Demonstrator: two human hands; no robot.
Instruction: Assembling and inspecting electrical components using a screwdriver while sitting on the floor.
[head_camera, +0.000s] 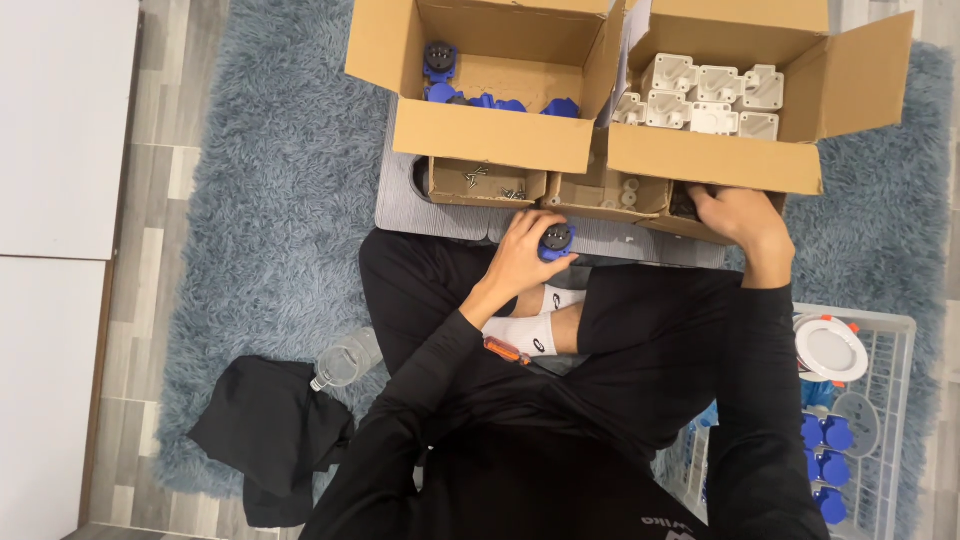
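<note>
My left hand (527, 250) grips a small round blue and black plug part (556, 241) just above my crossed legs, at the near edge of a grey lap table (440, 215). My right hand (738, 213) reaches into a small cardboard tray (690, 228) under the front wall of the right big box; its fingertips are hidden there and I cannot see what they touch. An orange-handled screwdriver (507, 350) lies on my leg below the left hand.
Two large open cardboard boxes stand on the table: the left box (490, 135) holds blue parts, the right box (710, 158) holds white parts. Small trays hold screws (487, 183) and white bits (605, 195). A white basket (880, 330) with blue parts sits right; a plastic bottle (343, 362) and black cloth (270, 430) lie left.
</note>
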